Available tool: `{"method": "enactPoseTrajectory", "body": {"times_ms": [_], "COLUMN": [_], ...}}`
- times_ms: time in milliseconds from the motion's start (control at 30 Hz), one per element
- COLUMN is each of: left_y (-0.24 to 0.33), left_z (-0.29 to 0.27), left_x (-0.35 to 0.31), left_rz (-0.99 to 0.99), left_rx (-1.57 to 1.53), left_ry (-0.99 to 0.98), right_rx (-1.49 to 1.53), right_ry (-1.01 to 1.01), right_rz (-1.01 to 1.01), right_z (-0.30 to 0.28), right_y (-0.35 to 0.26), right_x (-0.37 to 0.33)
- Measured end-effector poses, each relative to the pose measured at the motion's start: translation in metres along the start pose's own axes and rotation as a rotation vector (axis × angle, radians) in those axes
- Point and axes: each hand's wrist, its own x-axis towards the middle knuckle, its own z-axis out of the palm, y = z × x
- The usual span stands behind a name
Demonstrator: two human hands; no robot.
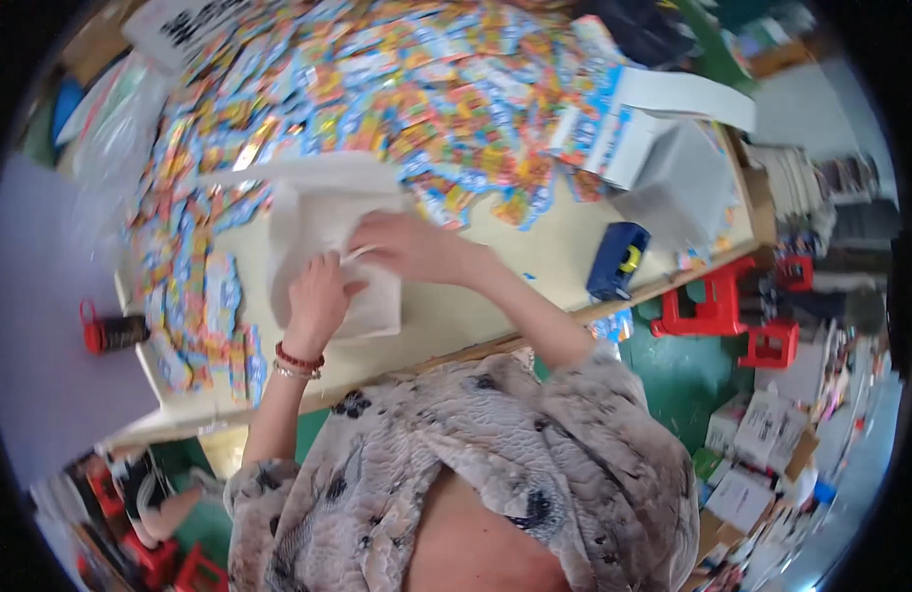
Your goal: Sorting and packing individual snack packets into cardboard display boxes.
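Observation:
An open white box, apparently thin card, lies on the table in front of me with a long pale flap at its far side. Over its inside, my left hand has its fingers bent against the white material, the thumb pointing right. From the right, my right hand reaches in with fingers closed on a narrow white edge of the box. The two hands are close together, nearly touching. Blur hides the exact fingertip contact.
Many small colourful packets cover the table's far and left parts. To the right are a blue tape dispenser, a grey translucent bin and blue-and-white boxes. Red stools stand beyond the table edge. A black-and-red cylinder is at left.

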Motion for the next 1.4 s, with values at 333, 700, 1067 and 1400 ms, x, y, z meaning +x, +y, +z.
{"method": "enactPoseTrajectory", "body": {"times_ms": [333, 700, 1067, 1400], "left_y": [-0.016, -0.025, -0.007, -0.041], "left_z": [0.014, 0.016, 0.012, 0.027], "left_x": [-0.015, -0.020, -0.022, -0.030], "left_rz": [0.073, 0.160, 0.155, 0.109], "left_rx": [-0.104, 0.014, 0.099, -0.027], "left_ry": [-0.266, -0.240, -0.260, -0.310], "right_rx": [-0.555, -0.898, -0.831, -0.093], "right_ry": [-0.461, -0.525, -0.837, -0.043], "right_rz": [0.147, 0.397, 0.475, -0.025], "right_z": [0.030, 0.061, 0.041, -0.017], "right_y": [0.006, 0.012, 0.001, -0.045], "right_x": [0.005, 0.040, 0.041, -0.029]}}
